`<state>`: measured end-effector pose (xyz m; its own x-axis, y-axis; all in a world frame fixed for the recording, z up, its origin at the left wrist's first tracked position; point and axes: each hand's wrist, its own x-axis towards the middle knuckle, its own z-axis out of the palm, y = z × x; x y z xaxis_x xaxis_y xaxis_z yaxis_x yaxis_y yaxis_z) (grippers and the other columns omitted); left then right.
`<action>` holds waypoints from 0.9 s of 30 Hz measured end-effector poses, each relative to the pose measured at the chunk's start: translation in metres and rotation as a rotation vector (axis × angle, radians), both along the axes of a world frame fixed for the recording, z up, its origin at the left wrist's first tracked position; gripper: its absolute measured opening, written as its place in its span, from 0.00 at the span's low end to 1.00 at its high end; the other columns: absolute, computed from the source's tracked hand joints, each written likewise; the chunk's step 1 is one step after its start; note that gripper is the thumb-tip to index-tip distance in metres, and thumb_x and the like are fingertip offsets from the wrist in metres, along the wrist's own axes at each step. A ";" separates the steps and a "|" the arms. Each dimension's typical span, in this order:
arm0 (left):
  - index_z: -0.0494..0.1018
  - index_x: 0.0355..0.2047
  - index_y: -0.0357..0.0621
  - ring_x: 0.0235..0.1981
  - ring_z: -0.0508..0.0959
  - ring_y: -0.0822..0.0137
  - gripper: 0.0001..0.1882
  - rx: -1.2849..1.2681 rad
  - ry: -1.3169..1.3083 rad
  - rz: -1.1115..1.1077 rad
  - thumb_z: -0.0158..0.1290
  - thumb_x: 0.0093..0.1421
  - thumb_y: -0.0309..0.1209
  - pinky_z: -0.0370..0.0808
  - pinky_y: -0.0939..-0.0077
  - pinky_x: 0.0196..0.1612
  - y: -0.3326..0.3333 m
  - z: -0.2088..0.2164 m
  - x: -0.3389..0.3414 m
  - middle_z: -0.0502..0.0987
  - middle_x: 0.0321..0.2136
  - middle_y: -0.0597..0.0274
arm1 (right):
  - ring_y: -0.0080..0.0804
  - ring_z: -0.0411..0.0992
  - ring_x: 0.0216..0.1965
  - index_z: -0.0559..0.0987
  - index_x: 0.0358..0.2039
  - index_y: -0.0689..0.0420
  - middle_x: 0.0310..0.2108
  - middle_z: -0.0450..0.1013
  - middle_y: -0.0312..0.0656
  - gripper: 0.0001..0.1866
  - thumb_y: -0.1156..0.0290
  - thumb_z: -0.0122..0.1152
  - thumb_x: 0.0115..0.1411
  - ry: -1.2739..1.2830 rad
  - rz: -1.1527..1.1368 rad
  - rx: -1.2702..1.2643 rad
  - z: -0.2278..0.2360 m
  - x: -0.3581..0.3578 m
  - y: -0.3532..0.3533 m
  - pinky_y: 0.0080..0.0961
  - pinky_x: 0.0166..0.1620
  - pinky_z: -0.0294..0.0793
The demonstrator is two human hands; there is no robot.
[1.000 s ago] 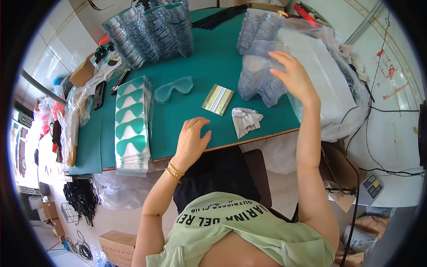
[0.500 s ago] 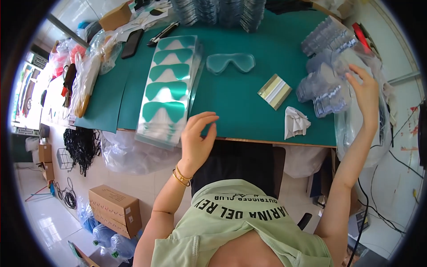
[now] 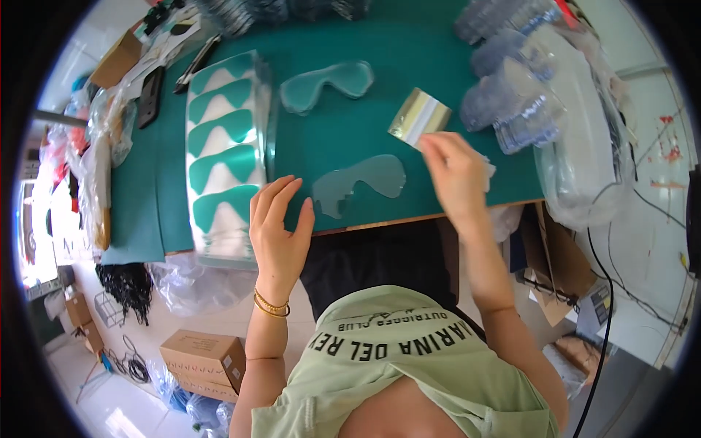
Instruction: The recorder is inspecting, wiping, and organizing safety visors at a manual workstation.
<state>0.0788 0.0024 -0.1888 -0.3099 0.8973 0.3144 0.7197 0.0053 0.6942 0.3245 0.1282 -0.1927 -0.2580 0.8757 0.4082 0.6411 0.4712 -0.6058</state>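
Note:
My right hand (image 3: 456,179) has thumb and fingers pinched together at the near corner of a shiny gold square with a white band (image 3: 422,115). Beside the sheets, my left hand (image 3: 276,230) is empty, its fingers apart. Between my hands, a single clear goggle-shaped lens (image 3: 380,177) lies near the table's front edge; its left part looks stepped or smeared. Farther back rest transparent lenses of the same shape (image 3: 328,86), apparently stacked. Left of them stands a pile of sheets (image 3: 223,164) bearing green lens-shaped pieces. White crumpled tissue (image 3: 490,172) is partly hidden behind my right hand.
Stacked clear lenses (image 3: 511,109) stand at the right of the green table mat (image 3: 350,139), with plastic bagging (image 3: 584,153) beyond. A cutter knife (image 3: 197,64) and a black phone (image 3: 150,97) lie at the back left. More stacks line the far side.
My right hand has come left from the clear stacks to the gold square. A single lens now lies in front of me. The whole view has shifted and turned slightly.

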 end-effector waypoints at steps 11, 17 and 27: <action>0.70 0.57 0.30 0.45 0.76 0.70 0.27 -0.113 -0.537 0.356 0.54 0.62 0.35 0.72 0.78 0.48 0.067 -0.017 -0.223 0.77 0.46 0.55 | 0.36 0.56 0.68 0.54 0.69 0.66 0.67 0.59 0.49 0.35 0.63 0.55 0.69 0.746 0.563 -1.197 0.013 -0.136 -0.013 0.35 0.68 0.56; 0.71 0.53 0.27 0.35 0.73 0.72 0.24 -0.100 -0.406 0.185 0.50 0.63 0.36 0.70 0.77 0.40 0.076 -0.043 -0.199 0.78 0.36 0.62 | 0.27 0.61 0.57 0.70 0.45 0.55 0.52 0.67 0.36 0.17 0.56 0.56 0.66 0.810 0.569 -1.367 0.009 -0.195 0.006 0.36 0.64 0.52; 0.70 0.55 0.24 0.38 0.72 0.74 0.29 -0.067 -0.564 0.233 0.54 0.63 0.38 0.68 0.82 0.42 0.078 -0.021 -0.190 0.77 0.40 0.63 | 0.31 0.63 0.59 0.70 0.55 0.59 0.54 0.69 0.41 0.27 0.55 0.61 0.63 0.815 0.633 -1.306 0.007 -0.221 0.011 0.33 0.64 0.55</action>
